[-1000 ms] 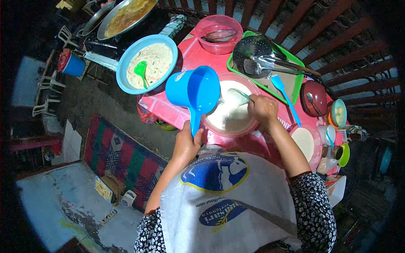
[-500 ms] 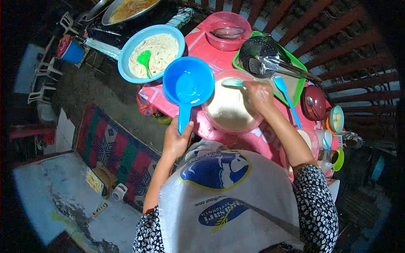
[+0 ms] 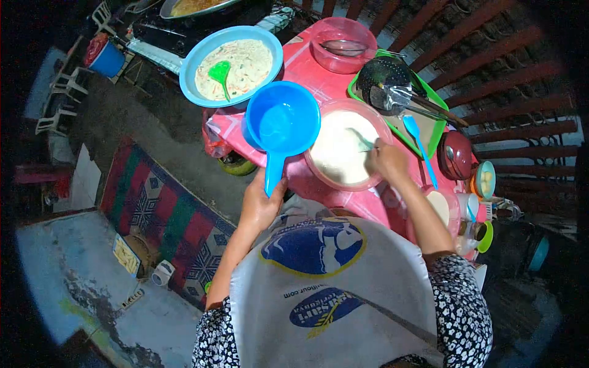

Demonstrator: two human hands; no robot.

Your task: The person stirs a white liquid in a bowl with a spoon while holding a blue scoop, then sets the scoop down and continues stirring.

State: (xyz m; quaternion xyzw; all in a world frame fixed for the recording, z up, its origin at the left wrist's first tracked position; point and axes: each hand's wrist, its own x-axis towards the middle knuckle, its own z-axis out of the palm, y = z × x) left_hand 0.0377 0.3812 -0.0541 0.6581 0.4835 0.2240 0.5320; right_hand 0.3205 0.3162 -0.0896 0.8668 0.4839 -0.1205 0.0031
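My left hand is wrapped round the handle of a blue dipper, whose round cup is tipped toward the camera and shows only a wet sheen inside. Just right of it stands a translucent pink bowl of creamy white batter. Over the bowl's right side, my right hand grips a pale green spatula. Its blade reaches into the batter, and the lower end is partly hidden there. Motion slightly blurs my right fingers.
A light blue basin of vegetable batter holds a green ladle. Behind are a pink tub and a green tray with a black skimmer. A blue spatula lies at right. A pan sits on the stove.
My right hand has drawn the spatula from the bowl's far side toward me, and its blade has dipped lower into the batter. My left hand still holds the dipper beside the bowl.
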